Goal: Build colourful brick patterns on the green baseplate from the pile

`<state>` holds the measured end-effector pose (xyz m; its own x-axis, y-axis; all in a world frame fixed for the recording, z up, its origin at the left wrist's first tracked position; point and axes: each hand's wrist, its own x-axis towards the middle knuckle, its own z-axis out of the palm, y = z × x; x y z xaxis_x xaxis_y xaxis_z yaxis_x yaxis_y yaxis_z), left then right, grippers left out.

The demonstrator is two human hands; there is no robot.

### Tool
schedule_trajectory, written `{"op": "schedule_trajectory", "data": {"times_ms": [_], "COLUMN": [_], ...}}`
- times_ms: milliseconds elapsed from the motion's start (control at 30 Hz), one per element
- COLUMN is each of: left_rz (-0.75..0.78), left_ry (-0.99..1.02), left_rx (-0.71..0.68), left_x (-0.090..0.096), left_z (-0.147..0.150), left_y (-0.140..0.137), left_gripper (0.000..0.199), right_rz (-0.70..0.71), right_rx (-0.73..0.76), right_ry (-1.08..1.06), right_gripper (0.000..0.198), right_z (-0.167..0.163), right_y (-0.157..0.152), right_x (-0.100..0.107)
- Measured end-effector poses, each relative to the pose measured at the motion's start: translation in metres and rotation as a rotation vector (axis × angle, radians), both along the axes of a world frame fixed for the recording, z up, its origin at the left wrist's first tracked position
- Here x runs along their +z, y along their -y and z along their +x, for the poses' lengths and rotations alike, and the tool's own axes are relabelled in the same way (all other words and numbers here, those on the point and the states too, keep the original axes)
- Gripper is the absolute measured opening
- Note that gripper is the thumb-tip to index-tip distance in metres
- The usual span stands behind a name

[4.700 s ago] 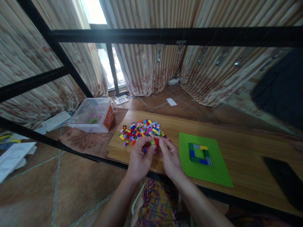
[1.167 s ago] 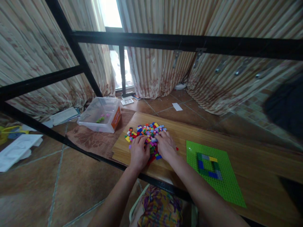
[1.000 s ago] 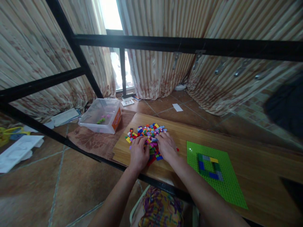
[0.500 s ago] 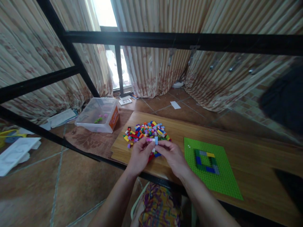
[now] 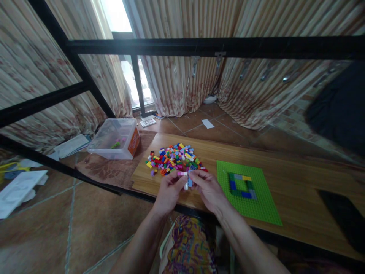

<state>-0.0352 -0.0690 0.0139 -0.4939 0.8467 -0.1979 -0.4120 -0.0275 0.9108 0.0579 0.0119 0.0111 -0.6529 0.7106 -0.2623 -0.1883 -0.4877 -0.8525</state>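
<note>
Close together, my two hands work over the near edge of the wooden table. My left hand (image 5: 169, 190) is closed on white and pink toy bricks (image 5: 184, 174). Between the fingertips of my right hand (image 5: 208, 187) is a light blue brick (image 5: 190, 179), held right against the white one; whether they are joined I cannot tell. Just beyond lies a heap of mixed toy bricks (image 5: 173, 158). To the right, a green baseplate (image 5: 264, 201) carries a square ring of blue, green, grey and yellow bricks (image 5: 246, 195).
A clear plastic box (image 5: 114, 139) with a few bricks inside stands left of the wooden table (image 5: 291, 179). A dark flat object (image 5: 339, 213) lies at the table's right. A black metal bar (image 5: 182, 47) crosses above, before curtains. White trays (image 5: 21, 190) lie on the floor.
The view has shifted slightly to the right. My right hand has turned the light blue brick, which now sits lower beside the white one. Both hands remain close together.
</note>
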Motion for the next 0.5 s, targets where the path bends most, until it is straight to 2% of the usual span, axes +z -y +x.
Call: {"op": "schedule_trajectory", "data": {"times_ms": [167, 233, 300, 367, 500], "left_rz": [0.006, -0.009, -0.035, -0.052, -0.06], "left_ry": [0.104, 0.116, 0.116, 0.108, 0.069], "left_rx": [0.043, 0.075, 0.098, 0.102, 0.062], "left_x": [0.003, 0.003, 0.002, 0.001, 0.004], "left_z": [0.002, 0.004, 0.006, 0.007, 0.008], "left_y": [-0.002, -0.002, -0.001, 0.0, 0.004], "left_gripper": [0.025, 0.025, 0.024, 0.023, 0.024], "right_rz": [-0.197, -0.226, -0.192, -0.1, 0.042], "right_rx": [0.028, 0.035, 0.056, 0.067, 0.014], "right_ry": [-0.093, -0.105, -0.101, -0.076, 0.019], "right_gripper": [0.025, 0.027, 0.028, 0.028, 0.032], "right_z": [0.005, 0.006, 0.006, 0.005, 0.003], "right_y": [0.0, 0.002, 0.005, 0.008, 0.011], "right_x": [-0.002, -0.002, -0.002, -0.003, -0.006]}}
